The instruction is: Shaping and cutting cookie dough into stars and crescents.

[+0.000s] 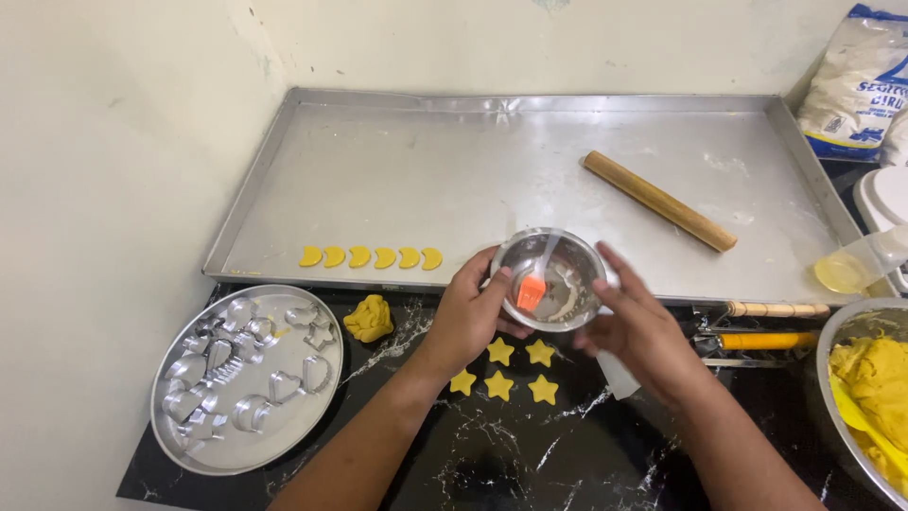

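- The left hand [473,317] holds a small steel bowl [550,277] from its left side; the thumb lies on the rim and the fingers are curled under it.
- The right hand [643,331] touches the right side of the same bowl with the fingers stretched out, and it also holds the white handle of a pastry brush [541,284]. The orange bristles of the brush rest inside the bowl.
- The bowl is held above the near edge of a big metal baking tray [378,170], just over the black marble counter [473,454].
- Below the hands, five yellow star-shaped dough pieces [518,369] lie on the counter.
- On the tray, near its near left edge, six yellow crescent dough pieces [371,257] lie in a row.
- A wooden rolling pin [658,201] lies slantwise on the right part of the tray.
- A small lump of yellow dough [369,318] sits on the counter, left of the left hand.
- Further left, a round metal plate [189,445] carries many metal cookie cutters [248,369].
- At the right edge, a large bowl with yellow dough [875,378] is partly visible.
- A white bag [856,80] stands at the far right corner.
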